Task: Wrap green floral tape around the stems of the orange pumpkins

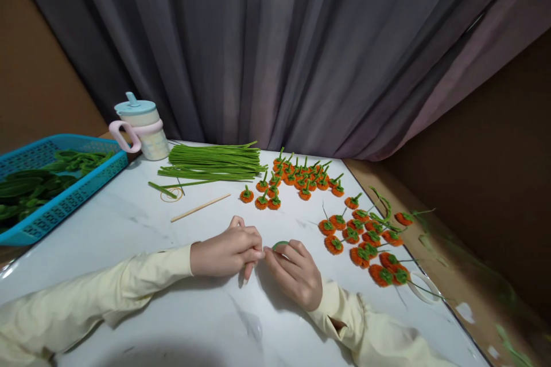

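My left hand [228,249] and my right hand [296,274] meet fingertip to fingertip above the white tabletop, near its middle. The left thumb and fingers are pressed together in a pinch; whatever lies between them is too small or hidden to name. A curved green strip [280,244] shows behind the curled fingers of my right hand, mostly covered by them. Beyond the hands stand small orange fuzzy persimmons [274,202] with green tops and stems. More orange persimmons [333,244], several with thin wires, lie to the right of my right hand.
A bundle of green pipe cleaners [213,161] lies at the back. A wooden stick [200,208] and a rubber band [171,195] are nearer. At left are a blue basket [81,188] of green leaves and a lidded cup [152,140]. A white ring [430,298] sits by the right edge.
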A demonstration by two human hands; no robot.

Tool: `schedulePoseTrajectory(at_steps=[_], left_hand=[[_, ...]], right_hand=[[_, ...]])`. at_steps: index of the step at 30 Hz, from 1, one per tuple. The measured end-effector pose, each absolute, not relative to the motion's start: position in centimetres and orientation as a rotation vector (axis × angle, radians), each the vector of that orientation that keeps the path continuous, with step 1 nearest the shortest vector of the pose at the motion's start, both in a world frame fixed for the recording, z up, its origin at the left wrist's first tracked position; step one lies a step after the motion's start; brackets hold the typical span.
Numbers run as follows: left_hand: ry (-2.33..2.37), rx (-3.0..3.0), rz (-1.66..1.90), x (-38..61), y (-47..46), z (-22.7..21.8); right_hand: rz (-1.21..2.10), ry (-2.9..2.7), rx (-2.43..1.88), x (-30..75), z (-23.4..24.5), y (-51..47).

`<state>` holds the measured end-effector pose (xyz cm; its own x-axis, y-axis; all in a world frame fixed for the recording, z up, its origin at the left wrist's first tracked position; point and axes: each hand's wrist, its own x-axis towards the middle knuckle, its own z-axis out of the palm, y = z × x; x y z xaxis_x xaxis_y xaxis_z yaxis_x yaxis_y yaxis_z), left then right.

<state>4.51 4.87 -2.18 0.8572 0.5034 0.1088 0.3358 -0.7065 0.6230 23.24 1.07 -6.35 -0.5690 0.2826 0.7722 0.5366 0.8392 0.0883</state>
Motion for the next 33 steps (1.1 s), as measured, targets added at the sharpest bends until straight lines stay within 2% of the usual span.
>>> schedulePoseTrajectory(at_steps=[8, 15, 28, 33], left_hand=[[0.697, 2.958, 0.461, 4.1, 4.7, -1.6], [0.475, 3.308, 0.687, 4.3, 4.9, -2.5], [0.432, 2.822, 0.353, 3.8, 5.3, -1.4], [0.587, 2.844, 0.394, 4.0, 5.3, -1.5]], right_hand=[[-0.181, -2.173, -0.67, 23.3, -7.3, 1.5], [-0.238, -2.166, -0.681, 23.0, -6.9, 1.6], [-0.567, -2.359, -0.472, 23.6, -6.9, 0.8], [-0.399, -2.255, -0.617, 23.5, -7.0, 1.4]])
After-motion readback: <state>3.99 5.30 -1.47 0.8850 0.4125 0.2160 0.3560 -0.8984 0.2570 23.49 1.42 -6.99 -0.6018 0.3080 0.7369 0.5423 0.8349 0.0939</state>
